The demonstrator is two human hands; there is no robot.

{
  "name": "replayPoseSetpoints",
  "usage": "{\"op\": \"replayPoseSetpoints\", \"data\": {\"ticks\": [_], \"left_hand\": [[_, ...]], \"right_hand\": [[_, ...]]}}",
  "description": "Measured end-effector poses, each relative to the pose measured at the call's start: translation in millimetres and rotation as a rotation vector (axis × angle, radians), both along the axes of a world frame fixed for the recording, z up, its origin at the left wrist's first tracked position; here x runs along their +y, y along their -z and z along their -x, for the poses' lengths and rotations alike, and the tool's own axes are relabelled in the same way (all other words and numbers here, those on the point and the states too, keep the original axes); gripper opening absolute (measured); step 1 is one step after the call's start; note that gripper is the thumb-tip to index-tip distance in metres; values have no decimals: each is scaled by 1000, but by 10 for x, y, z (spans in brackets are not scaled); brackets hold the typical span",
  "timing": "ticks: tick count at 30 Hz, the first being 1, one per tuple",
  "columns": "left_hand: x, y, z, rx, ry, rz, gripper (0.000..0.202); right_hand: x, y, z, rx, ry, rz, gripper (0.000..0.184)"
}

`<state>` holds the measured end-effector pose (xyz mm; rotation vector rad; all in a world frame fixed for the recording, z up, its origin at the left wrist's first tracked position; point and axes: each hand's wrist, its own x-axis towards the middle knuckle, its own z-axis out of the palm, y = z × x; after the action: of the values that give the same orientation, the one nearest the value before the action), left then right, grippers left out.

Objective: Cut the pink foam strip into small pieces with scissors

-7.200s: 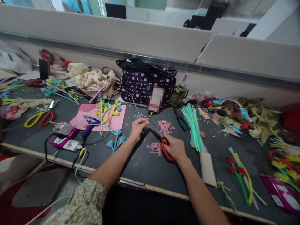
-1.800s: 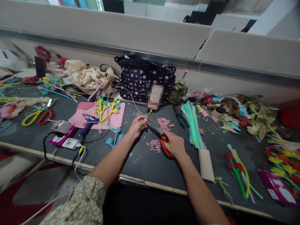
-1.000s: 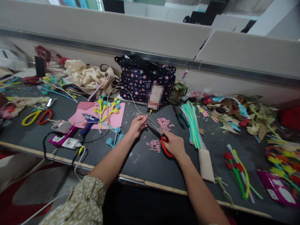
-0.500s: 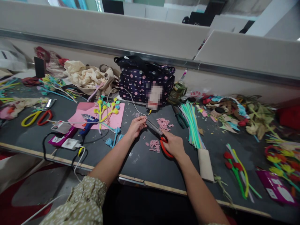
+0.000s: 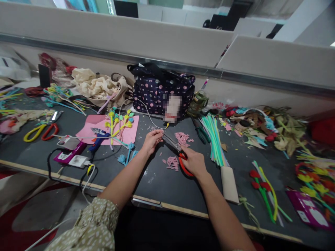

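My right hand (image 5: 194,161) is closed round the orange handles of a pair of scissors (image 5: 171,141), whose blades point up and left. At the blade tips, my left hand (image 5: 154,141) has its fingers pinched together; whatever sits between them is too small to make out. Small pink cut pieces (image 5: 183,138) lie in a pile just beyond the blades. A second pile of pink pieces (image 5: 172,162) rests below the scissors, left of my right hand.
A dark patterned bag (image 5: 149,91) stands at the back, with a cable in front. On the left are a blue glue gun (image 5: 98,141), pink sheet (image 5: 87,122) and power strip (image 5: 68,155). Pliers (image 5: 201,131) and a pipe-cleaner bundle (image 5: 213,137) lie on the right.
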<state>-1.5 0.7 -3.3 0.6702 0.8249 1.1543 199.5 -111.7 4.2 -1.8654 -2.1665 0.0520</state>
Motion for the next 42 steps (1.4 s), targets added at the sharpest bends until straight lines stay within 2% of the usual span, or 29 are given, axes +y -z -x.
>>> {"op": "replayPoseSetpoints", "data": {"ticks": [5,13,20,30,42], "left_hand": [[-19,-35,-2,-1,0,6,32],[-42,-61,-8,-25,42,29,32],[-60,-72,-22,-25,88,25,32],[-66,-70,-34,-21,82,24,34],[-66,-68,-33,-14,82,25,34]], "right_hand": [[-1,3,8,-13,13,-2,43],[-9,-5,23,-24,76,-22,35],[-21,-15,34,-16,45,-24,35],[-16,-2,28,-42,46,32,43],[-17,16,19,-47,11,28,43]]}}
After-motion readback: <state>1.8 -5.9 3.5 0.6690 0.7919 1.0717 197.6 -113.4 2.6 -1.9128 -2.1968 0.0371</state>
